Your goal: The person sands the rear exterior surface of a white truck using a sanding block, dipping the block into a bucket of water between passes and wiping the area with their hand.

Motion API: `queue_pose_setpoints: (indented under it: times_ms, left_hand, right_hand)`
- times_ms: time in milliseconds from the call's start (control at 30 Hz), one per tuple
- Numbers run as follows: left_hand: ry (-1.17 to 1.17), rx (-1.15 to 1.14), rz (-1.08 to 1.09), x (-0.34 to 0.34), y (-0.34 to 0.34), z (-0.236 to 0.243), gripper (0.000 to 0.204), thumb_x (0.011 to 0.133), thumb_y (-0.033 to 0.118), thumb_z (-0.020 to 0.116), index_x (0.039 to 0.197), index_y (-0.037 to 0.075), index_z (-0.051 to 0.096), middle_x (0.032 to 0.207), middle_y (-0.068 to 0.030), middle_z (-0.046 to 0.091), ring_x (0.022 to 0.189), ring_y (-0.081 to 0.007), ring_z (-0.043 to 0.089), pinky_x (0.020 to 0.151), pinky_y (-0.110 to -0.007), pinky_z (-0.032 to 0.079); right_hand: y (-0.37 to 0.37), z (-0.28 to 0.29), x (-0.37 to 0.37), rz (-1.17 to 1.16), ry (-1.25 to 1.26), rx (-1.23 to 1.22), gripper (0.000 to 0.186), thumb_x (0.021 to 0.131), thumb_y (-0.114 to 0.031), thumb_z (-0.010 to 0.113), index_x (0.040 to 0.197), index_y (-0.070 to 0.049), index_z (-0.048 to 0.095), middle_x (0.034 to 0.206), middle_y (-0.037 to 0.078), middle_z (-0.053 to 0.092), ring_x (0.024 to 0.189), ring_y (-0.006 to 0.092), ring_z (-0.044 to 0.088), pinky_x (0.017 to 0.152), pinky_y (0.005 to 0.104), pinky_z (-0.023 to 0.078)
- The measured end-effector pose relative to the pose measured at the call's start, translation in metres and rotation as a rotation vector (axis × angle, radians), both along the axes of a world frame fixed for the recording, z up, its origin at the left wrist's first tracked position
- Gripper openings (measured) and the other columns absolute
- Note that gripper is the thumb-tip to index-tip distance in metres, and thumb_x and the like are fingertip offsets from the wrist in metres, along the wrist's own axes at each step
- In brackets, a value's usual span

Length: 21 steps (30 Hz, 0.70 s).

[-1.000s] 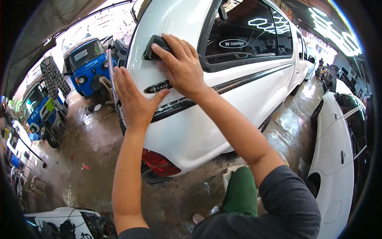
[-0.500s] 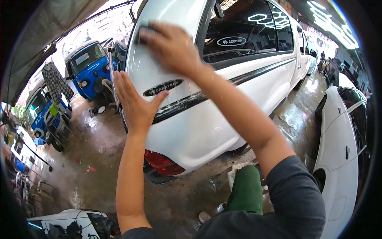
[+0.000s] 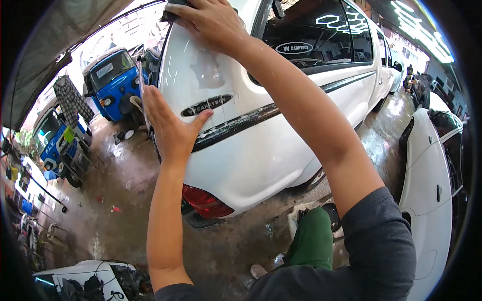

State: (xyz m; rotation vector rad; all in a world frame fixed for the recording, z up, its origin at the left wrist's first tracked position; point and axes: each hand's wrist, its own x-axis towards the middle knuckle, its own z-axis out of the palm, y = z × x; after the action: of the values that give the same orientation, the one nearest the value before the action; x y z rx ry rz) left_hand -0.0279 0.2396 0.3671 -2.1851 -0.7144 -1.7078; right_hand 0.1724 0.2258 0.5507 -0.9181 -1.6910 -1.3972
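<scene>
Person, short-sleeved shirt [image 3: 306, 285], dark charcoal grey, plain, soft matte cloth. Right sleeve [image 3: 376, 231] loose and creased, ends above elbow, straight hem. Left sleeve [image 3: 174, 292]: only the end shows, same dark grey. Lower half: one leg of green trousers [image 3: 312, 241], darker along the folds, plain cloth; length can't be told. Right forearm [image 3: 296, 95] uncovered, a few small pale flecks near the wrist. Left forearm [image 3: 165, 215] uncovered, slimmer toward wrist. Left hand [image 3: 173, 128] and right hand [image 3: 215, 25] bare.
</scene>
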Motion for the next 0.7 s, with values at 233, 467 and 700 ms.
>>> queue_pose_setpoints:
  times_ms: [233, 467, 700]
  left_hand:
    - [-0.016, 0.042, 0.037, -0.014, 0.01, -0.006, 0.144, 0.078, 0.07, 0.085, 0.171, -0.002, 0.002, 0.173, -0.0356, 0.013, 0.162, -0.0509, 0.014, 0.132, -0.06, 0.018]
    - [-0.021, -0.027, 0.012, -0.006, 0.004, 0.002, 0.145, 0.077, 0.07, 0.086, 0.171, -0.003, 0.003, 0.173, -0.0363, 0.012, 0.162, -0.0513, 0.013, 0.132, -0.06, 0.018]
    - [-0.022, 0.01, 0.027, -0.003, 0.004, -0.003, 0.145, 0.076, 0.071, 0.086, 0.17, -0.005, 0.006, 0.173, -0.0361, 0.015, 0.161, -0.0516, 0.015, 0.132, -0.06, 0.018]
  right_hand:
    - [-0.047, -0.101, -0.021, 0.092, -0.319, -0.192, 0.051, 0.094, -0.021, 0.07, 0.142, -0.037, 0.067, 0.147, 0.006, 0.063, 0.136, 0.0279, 0.062, 0.114, 0.0479, 0.05]
    - [-0.009, -0.022, 0.029, -0.006, -0.042, -0.049, 0.047, 0.09, -0.016, 0.076, 0.135, -0.029, 0.073, 0.144, 0.009, 0.067, 0.128, 0.0311, 0.068, 0.103, 0.0469, 0.057]
    - [-0.048, -0.035, 0.038, 0.03, -0.287, -0.185, 0.052, 0.096, -0.019, 0.076, 0.146, -0.03, 0.067, 0.145, 0.011, 0.066, 0.127, 0.0342, 0.068, 0.104, 0.045, 0.057]
